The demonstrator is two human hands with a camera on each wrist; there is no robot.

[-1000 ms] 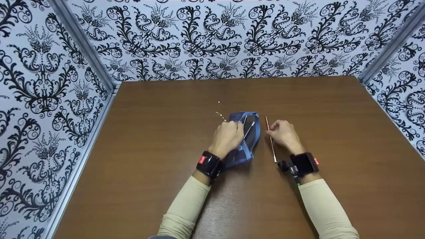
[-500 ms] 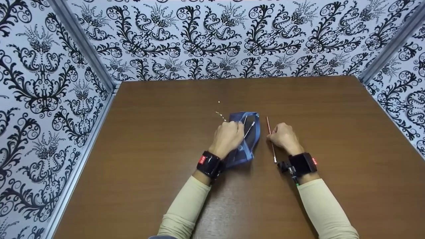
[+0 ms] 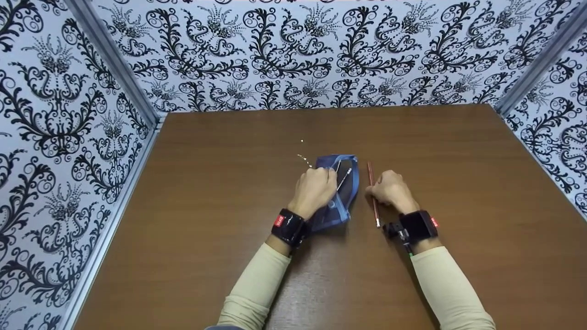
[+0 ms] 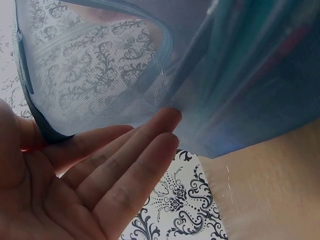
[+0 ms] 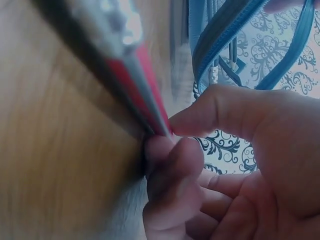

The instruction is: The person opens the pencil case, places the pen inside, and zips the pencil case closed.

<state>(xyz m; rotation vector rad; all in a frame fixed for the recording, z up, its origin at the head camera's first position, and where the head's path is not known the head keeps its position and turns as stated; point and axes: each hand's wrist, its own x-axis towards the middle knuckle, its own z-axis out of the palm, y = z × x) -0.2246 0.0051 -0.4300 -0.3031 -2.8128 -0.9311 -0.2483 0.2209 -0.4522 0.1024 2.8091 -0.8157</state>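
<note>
A blue mesh zip pouch (image 3: 332, 219) lies on the table with its mouth spread toward the right. My left hand (image 3: 314, 188) grips its far-left edge, and the left wrist view has the sheer mesh (image 4: 100, 100) against the fingers. Inside, a pencil (image 3: 344, 179) with a silvery end leans in the mouth; others behind the mesh are blurred. To the right of the pouch, my right hand (image 3: 392, 189) pinches a red pencil (image 3: 370, 173) near its middle. Up close in the right wrist view, grey stripes and a metal ferrule (image 5: 117, 25) show on it.
Small whitish beads or bits (image 3: 305, 159) lie beyond the left hand, too small to make out. The brown table (image 3: 206, 192) is bordered at the back and sides by walls (image 3: 293, 55) with black scroll patterns.
My right hand has slid its pinch slightly toward me along the red pencil, which has shifted a little nearer and stands straighter. The left hand and the pouch have stayed put.
</note>
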